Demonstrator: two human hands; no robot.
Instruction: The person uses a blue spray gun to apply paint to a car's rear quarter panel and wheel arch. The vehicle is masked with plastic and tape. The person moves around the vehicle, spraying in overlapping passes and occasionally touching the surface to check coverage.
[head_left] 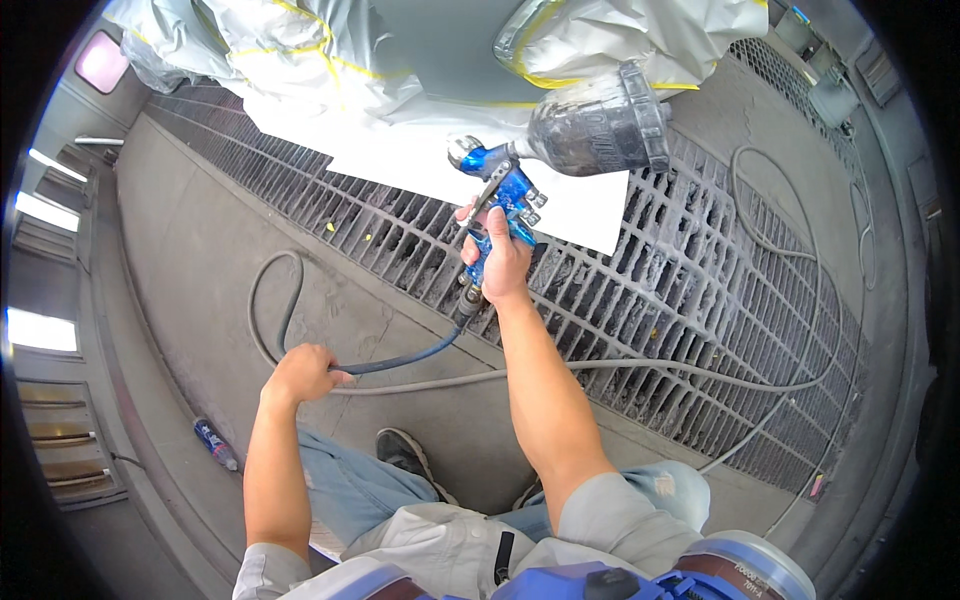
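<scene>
My right hand (503,262) is wrapped round the handle of a blue spray gun (513,190), its fingers by the metal trigger. A dark, paint-stained cup (590,128) sits on the gun, tilted over to the right. The gun's silver nozzle end points left, close to the masked panel. From the bottom of the handle runs a blue-grey air hose (405,360). My left hand (305,374) is closed round this hose, which loops away beyond it.
White masking sheets (290,60) with yellow tape surround a grey panel (440,50) ahead. Under them runs a floor grating (660,270), crossed by more grey hose (640,366). A bottle (215,443) lies at left. Respirator filters (745,565) show at the lower edge.
</scene>
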